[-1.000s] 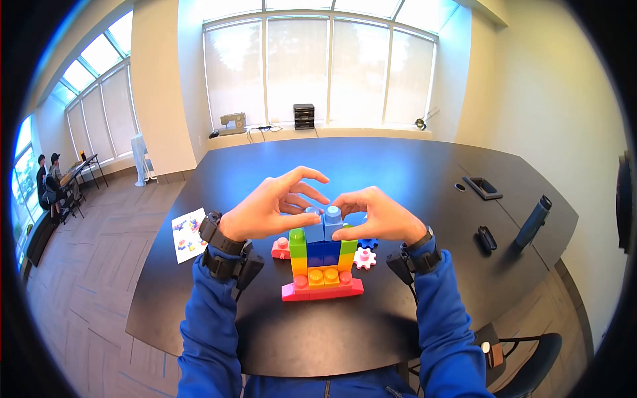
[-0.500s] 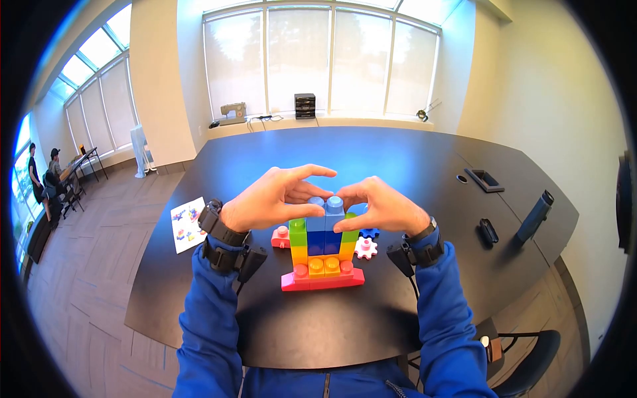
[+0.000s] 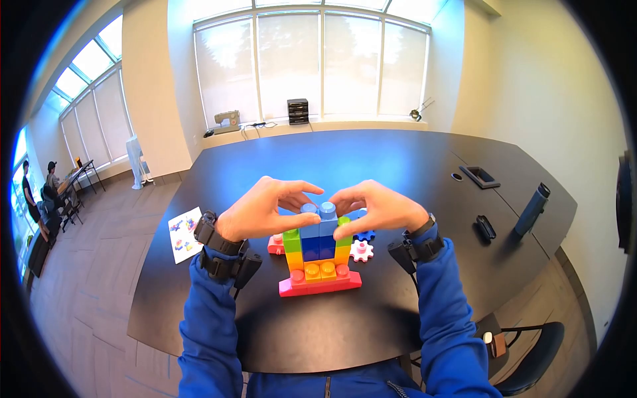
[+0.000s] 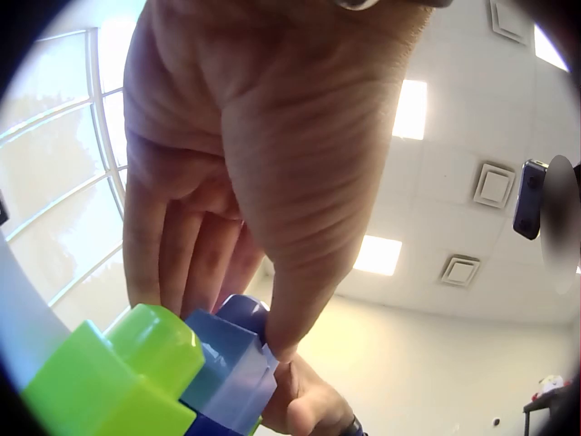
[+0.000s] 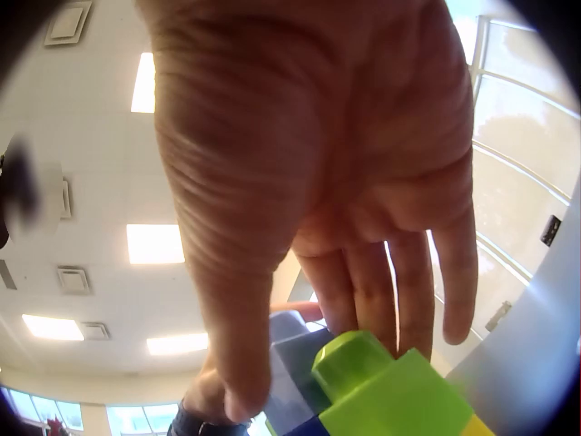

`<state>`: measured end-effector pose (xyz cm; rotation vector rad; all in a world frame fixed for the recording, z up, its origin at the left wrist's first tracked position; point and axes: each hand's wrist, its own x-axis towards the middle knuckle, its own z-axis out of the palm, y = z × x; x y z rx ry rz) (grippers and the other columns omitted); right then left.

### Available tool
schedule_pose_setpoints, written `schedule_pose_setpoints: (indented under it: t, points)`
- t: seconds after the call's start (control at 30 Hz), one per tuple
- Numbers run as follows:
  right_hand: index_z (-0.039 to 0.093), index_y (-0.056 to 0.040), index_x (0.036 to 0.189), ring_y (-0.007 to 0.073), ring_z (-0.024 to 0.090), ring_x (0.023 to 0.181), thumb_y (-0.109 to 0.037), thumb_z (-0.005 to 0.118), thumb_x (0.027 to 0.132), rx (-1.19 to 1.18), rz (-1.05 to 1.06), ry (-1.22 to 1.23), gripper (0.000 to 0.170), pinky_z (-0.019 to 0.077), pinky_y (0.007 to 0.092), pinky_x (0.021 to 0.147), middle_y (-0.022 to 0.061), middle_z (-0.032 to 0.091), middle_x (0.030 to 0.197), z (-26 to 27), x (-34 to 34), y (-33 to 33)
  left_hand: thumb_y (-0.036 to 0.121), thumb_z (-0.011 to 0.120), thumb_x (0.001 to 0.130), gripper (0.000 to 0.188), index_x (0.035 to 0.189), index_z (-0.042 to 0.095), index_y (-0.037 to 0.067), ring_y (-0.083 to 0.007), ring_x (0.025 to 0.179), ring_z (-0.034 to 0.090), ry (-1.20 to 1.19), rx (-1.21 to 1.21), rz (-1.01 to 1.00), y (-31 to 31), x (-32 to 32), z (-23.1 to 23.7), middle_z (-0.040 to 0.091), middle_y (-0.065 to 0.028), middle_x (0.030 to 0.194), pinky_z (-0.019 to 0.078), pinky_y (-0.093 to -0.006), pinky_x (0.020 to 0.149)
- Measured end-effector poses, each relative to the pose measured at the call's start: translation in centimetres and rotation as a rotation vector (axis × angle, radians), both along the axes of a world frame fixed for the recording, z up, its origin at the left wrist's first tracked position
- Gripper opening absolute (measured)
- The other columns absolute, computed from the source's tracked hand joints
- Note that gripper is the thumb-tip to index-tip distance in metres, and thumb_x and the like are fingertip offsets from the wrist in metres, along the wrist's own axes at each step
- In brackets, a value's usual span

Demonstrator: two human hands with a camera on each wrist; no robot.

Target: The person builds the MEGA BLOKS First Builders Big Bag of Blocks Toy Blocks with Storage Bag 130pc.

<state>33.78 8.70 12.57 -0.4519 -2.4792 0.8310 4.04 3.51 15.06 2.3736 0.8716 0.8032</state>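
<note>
A building-block structure stands upright on the dark table (image 3: 318, 338). It has a pink base (image 3: 320, 286), yellow blocks (image 3: 320, 270), green blocks (image 3: 292, 242) at the sides and dark blue blocks (image 3: 318, 249) in the middle. Two light blue blocks top it, side by side. My left hand (image 3: 259, 209) pinches the left light blue block (image 4: 222, 359), thumb on the near face and fingers behind. Similarly, my right hand (image 3: 381, 211) holds the right light blue block (image 3: 328, 227), its thumb along the near side. The fingertips behind are partly hidden.
Behind the structure lie a red block (image 3: 276, 244), a white gear (image 3: 361, 251) and a blue gear (image 3: 364, 235). A picture sheet (image 3: 186, 234) is at left. To the right are a black case (image 3: 485, 229) and a bottle (image 3: 533, 209).
My left index finger has come down closer to the light blue blocks. Both thumbs stay on the near faces, and the structure stands in the same place. The head view has shifted slightly.
</note>
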Motion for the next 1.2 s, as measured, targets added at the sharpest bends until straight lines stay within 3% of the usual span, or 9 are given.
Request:
schedule_pose_setpoints:
  t: [0.1, 0.27, 0.33, 0.4, 0.57, 0.67, 0.77, 0.9, 1.2]
  points:
    - [0.079, 0.0014, 0.133, 0.0192, 0.079, 0.103, -0.027, 0.08, 0.108, -0.186, -0.096, 0.135, 0.038, 0.0637, 0.0383, 0.101, 0.0132, 0.085, 0.115, -0.6, 0.6, 1.9, 0.026, 0.095, 0.095, 0.055, 0.139, 0.075, 0.001, -0.0214, 0.1, 0.083, 0.005, 0.052, -0.004, -0.1, 0.2, -0.1, 0.086, -0.0148, 0.108, 0.0672, -0.0379, 0.1]
    - [0.078, -0.0007, 0.134, 0.026, 0.079, 0.114, -0.024, 0.082, 0.104, -0.031, -0.325, -0.079, 0.038, 0.0639, 0.0404, 0.099, 0.0166, 0.083, 0.124, -5.1, 0.7, 6.7, 0.027, 0.099, 0.09, 0.053, 0.13, 0.079, 0.0, -0.0203, 0.092, 0.081, 0.048, 0.079, 0.014, 0.5, 0.5, -0.8, 0.084, -0.0124, 0.101, 0.0686, -0.0389, 0.095]
    - [0.077, -0.0018, 0.135, 0.0293, 0.08, 0.114, -0.024, 0.082, 0.102, 0.083, -0.38, -0.191, 0.04, 0.0642, 0.0416, 0.098, 0.0192, 0.083, 0.125, -7.8, 0.8, 8.3, 0.031, 0.096, 0.091, 0.046, 0.12, 0.081, -0.002, -0.0196, 0.079, 0.078, 0.052, 0.096, 0.026, 0.6, 0.6, -1.1, 0.081, -0.0127, 0.089, 0.0676, -0.0347, 0.085]
    - [0.077, -0.0028, 0.133, 0.0353, 0.079, 0.116, -0.031, 0.087, 0.098, 0.192, -0.379, -0.152, 0.046, 0.0641, 0.046, 0.101, 0.0229, 0.082, 0.122, -9.9, 0.8, 9.2, 0.028, 0.096, 0.091, 0.045, 0.12, 0.08, -0.002, -0.02, 0.082, 0.078, 0.073, 0.068, 0.042, 0.5, 0.6, -1.0, 0.081, -0.0121, 0.093, 0.0684, -0.0363, 0.088]
    - [0.077, -0.0036, 0.132, 0.036, 0.079, 0.116, -0.027, 0.086, 0.096, 0.152, -0.388, -0.176, 0.044, 0.0641, 0.0471, 0.101, 0.0205, 0.082, 0.124, -10.2, 2.1, 9.7, 0.026, 0.096, 0.09, 0.042, 0.114, 0.077, -0.003, -0.021, 0.086, 0.079, 0.105, 0.083, 0.07, 0.5, 1.0, -1.1, 0.081, -0.0117, 0.095, 0.0692, -0.0375, 0.091]
    - [0.081, -0.0029, 0.123, 0.0352, 0.081, 0.105, -0.023, 0.086, 0.096, 0.239, -0.476, -0.11, 0.035, 0.0645, 0.0461, 0.095, 0.0203, 0.083, 0.115, -10.3, 3.4, 10.7, 0.026, 0.095, 0.09, 0.041, 0.112, 0.076, -0.003, -0.0218, 0.087, 0.079, 0.128, 0.14, 0.085, 0.5, 1.1, -1.2, 0.081, -0.0126, 0.094, 0.0695, -0.0379, 0.091]
    - [0.085, -0.0021, 0.103, 0.0337, 0.08, 0.091, -0.022, 0.084, 0.097, 0.243, -0.745, -0.048, 0.021, 0.0632, 0.046, 0.086, 0.0184, 0.083, 0.099, -10.0, 4.4, 10.9, 0.028, 0.095, 0.091, 0.043, 0.114, 0.077, -0.003, -0.0223, 0.087, 0.078, 0.097, 0.119, 0.074, 0.6, 0.9, -1.2, 0.081, -0.0138, 0.096, 0.0696, -0.0384, 0.091]
    - [0.085, -0.0019, 0.1, 0.0356, 0.08, 0.093, -0.026, 0.085, 0.097, 0.324, -0.873, -0.086, 0.024, 0.0631, 0.0474, 0.087, 0.0189, 0.083, 0.097, -10.2, 5.2, 10.9, 0.034, 0.098, 0.089, 0.05, 0.118, 0.077, -0.002, -0.0226, 0.088, 0.079, 0.146, 0.146, 0.041, 0.6, 0.6, -1.0, 0.082, -0.0146, 0.1, 0.0695, -0.039, 0.092]
    - [0.074, -0.0064, 0.133, 0.04, 0.078, 0.11, -0.03, 0.093, 0.091, 0.252, -0.763, -0.296, 0.052, 0.0626, 0.0476, 0.098, 0.0228, 0.08, 0.118, -15.0, 7.0, 14.0, 0.03, 0.088, 0.101, 0.041, 0.128, 0.076, 0.002, -0.0176, 0.091, 0.081, 0.058, 0.021, 0.089, -0.5, -0.9, 0.7, 0.084, -0.0092, 0.097, 0.0662, -0.0334, 0.089]
